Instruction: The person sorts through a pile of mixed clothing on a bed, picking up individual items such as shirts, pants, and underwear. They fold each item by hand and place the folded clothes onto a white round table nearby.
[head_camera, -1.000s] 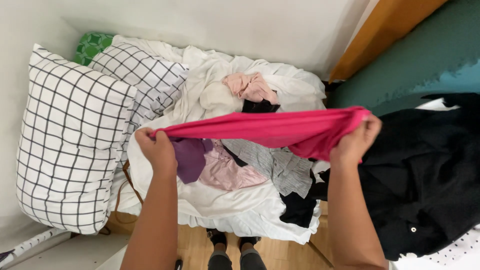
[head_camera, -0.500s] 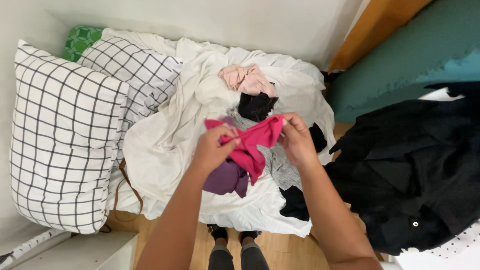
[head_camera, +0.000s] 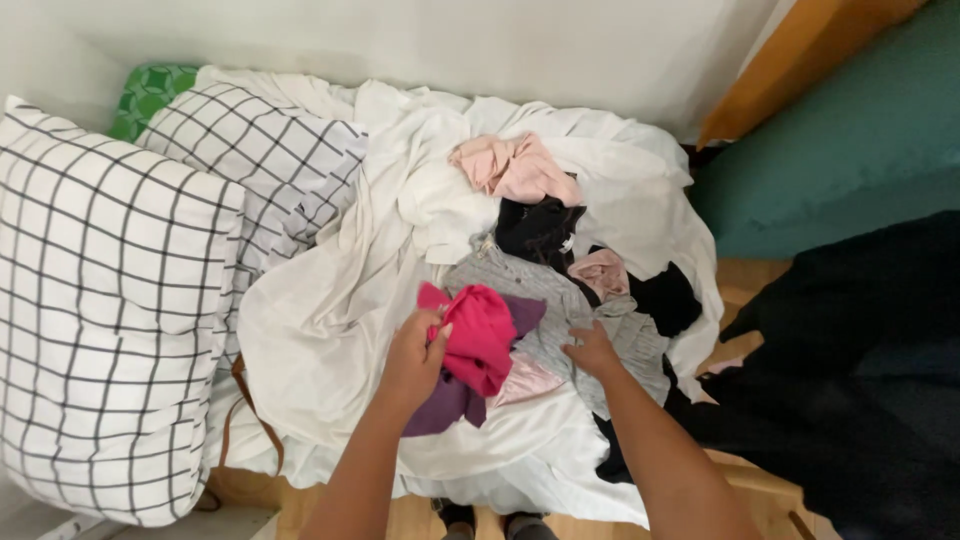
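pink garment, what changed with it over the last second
The pink garment went from stretched wide between both hands to bunched small, then came down onto the laundry pile. The left hand keeps its grip on it; the right hand let go and now rests on the grey garment. The checked pillows, white sheet and black clothing stayed as they were.

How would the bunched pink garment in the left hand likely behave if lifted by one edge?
The pink garment is crumpled into soft folds in the left hand, so it would probably hang limp and unfold. It looks thin, so likely light. Resting on the purple cloth and white sheet, it should slide off without dragging much.
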